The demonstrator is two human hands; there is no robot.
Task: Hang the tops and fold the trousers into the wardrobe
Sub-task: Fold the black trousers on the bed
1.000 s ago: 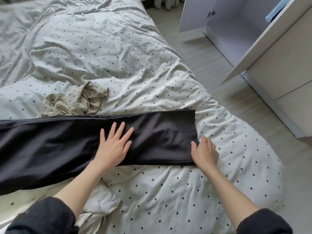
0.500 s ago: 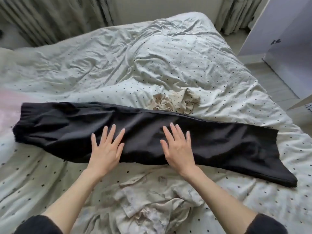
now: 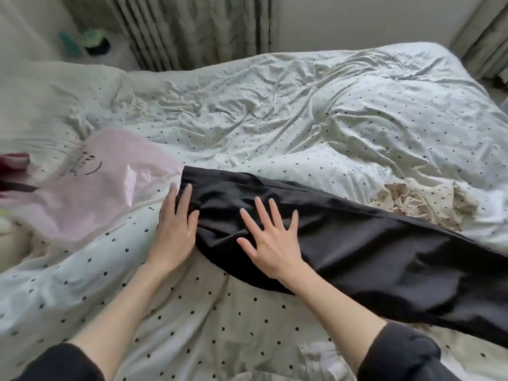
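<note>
Black trousers (image 3: 357, 243) lie stretched across the polka-dot duvet (image 3: 275, 119), running from the middle of the bed out past the right edge of the view. My left hand (image 3: 176, 229) lies flat at the trousers' left end, its fingertips on the black fabric. My right hand (image 3: 270, 237) presses flat on the trousers with fingers spread, just right of the left hand. A crumpled beige dotted garment (image 3: 420, 202) sits behind the trousers on the right. The wardrobe is out of view.
A pink plastic bag (image 3: 90, 188) lies on the bed left of the trousers, with a dark red item (image 3: 13, 160) at the far left edge. Another crumpled pale garment (image 3: 316, 356) sits near the bed's front edge. Curtains (image 3: 192, 28) hang behind the bed.
Both hands have slid left along the trousers to the left end. The view has swung left, so the wardrobe is gone from sight and the pink bag has appeared.
</note>
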